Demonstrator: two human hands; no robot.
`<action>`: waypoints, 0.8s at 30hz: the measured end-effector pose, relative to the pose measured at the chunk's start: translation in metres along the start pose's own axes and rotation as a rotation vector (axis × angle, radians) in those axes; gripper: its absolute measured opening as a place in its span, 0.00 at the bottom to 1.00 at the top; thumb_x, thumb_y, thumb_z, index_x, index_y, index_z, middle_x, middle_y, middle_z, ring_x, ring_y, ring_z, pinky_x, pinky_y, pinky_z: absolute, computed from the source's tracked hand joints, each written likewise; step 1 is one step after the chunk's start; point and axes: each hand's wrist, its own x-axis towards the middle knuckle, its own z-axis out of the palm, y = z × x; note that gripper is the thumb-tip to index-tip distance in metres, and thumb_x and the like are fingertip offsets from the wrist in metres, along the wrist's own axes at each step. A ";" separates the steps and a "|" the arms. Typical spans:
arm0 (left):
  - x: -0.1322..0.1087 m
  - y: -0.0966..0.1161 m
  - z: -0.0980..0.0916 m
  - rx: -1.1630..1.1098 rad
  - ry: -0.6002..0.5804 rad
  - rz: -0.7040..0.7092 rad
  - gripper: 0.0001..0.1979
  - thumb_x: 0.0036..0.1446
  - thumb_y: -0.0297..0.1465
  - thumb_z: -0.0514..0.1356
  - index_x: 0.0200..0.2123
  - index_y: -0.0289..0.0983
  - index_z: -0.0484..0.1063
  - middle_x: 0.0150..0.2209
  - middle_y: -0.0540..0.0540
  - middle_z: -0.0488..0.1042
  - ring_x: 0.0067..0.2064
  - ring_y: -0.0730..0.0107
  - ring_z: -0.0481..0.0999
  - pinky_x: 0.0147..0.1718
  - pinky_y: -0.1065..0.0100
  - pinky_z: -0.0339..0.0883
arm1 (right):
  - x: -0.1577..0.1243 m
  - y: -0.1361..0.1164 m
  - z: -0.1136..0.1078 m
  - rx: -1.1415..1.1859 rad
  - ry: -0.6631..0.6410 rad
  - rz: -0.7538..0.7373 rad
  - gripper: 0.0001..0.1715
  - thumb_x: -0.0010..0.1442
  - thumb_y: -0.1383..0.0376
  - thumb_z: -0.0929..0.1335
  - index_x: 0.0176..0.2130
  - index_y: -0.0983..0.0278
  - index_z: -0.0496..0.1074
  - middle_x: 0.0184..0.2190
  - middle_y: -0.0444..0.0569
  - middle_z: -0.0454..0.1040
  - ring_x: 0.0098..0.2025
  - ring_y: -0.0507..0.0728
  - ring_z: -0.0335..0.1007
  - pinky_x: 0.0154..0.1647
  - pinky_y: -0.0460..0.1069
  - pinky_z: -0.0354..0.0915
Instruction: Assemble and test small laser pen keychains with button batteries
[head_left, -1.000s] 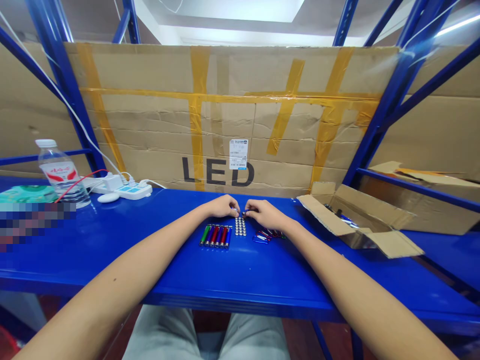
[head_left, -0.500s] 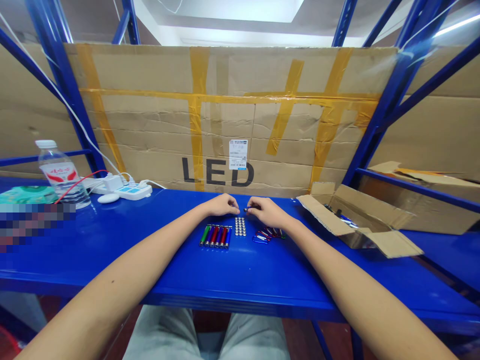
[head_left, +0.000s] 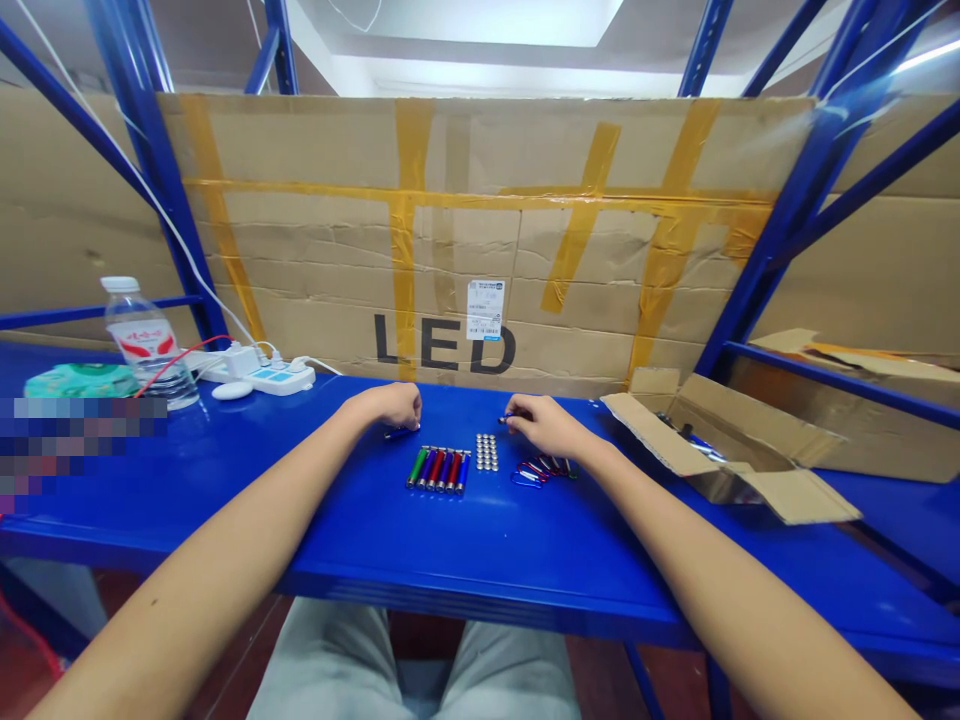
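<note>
"Holding what?"
"The right hand (head_left: 546, 424) pinched a dark piece (head_left: 503, 420) just beyond the silver discs (head_left: 487, 453); the left hand (head_left: 397, 404) was bunched at a slim tube (head_left: 395, 434), its grip unclear."
"And the step?"
"Piece-by-piece handling, I judged; the next move called for a steady pinch."

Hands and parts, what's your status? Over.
Left hand at dark tube, grip unclear. Right hand pinching small dark piece. Colored tubes lined up beside silver discs. Carabiners near right hand; no blockage seen.

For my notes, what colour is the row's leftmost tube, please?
The tube is green, seen in the head view.
</note>
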 end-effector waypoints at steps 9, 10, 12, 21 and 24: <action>-0.006 -0.006 -0.004 -0.219 -0.116 -0.038 0.05 0.40 0.27 0.63 0.25 0.35 0.72 0.21 0.48 0.74 0.26 0.68 0.74 0.29 0.70 0.68 | -0.002 0.004 -0.002 0.011 -0.023 -0.010 0.05 0.61 0.66 0.64 0.34 0.63 0.69 0.30 0.46 0.77 0.31 0.53 0.70 0.33 0.48 0.60; -0.008 -0.005 -0.004 -0.252 -0.140 -0.036 0.04 0.39 0.27 0.63 0.24 0.35 0.71 0.20 0.48 0.74 0.26 0.68 0.74 0.29 0.70 0.68 | -0.002 0.004 -0.003 0.014 -0.023 -0.011 0.05 0.61 0.66 0.64 0.35 0.63 0.69 0.29 0.46 0.77 0.31 0.54 0.70 0.33 0.48 0.60; -0.012 -0.005 -0.004 -0.318 -0.213 -0.032 0.04 0.38 0.26 0.64 0.22 0.35 0.71 0.21 0.47 0.75 0.26 0.67 0.75 0.30 0.68 0.70 | -0.002 0.004 -0.003 0.015 -0.026 -0.010 0.05 0.60 0.66 0.64 0.35 0.63 0.69 0.29 0.46 0.77 0.31 0.54 0.70 0.32 0.48 0.60; -0.020 -0.001 -0.005 -0.416 -0.460 0.006 0.07 0.38 0.28 0.66 0.22 0.35 0.71 0.22 0.43 0.77 0.29 0.63 0.78 0.33 0.64 0.74 | -0.004 -0.004 -0.005 -0.006 -0.036 -0.005 0.05 0.60 0.66 0.64 0.34 0.64 0.70 0.29 0.47 0.76 0.31 0.53 0.69 0.32 0.47 0.60; -0.019 0.000 -0.004 -0.426 -0.466 0.011 0.07 0.39 0.27 0.67 0.23 0.35 0.70 0.22 0.43 0.77 0.29 0.62 0.79 0.35 0.62 0.75 | -0.005 -0.004 -0.005 -0.006 -0.042 0.003 0.05 0.60 0.66 0.64 0.34 0.64 0.70 0.30 0.47 0.77 0.31 0.53 0.69 0.32 0.47 0.60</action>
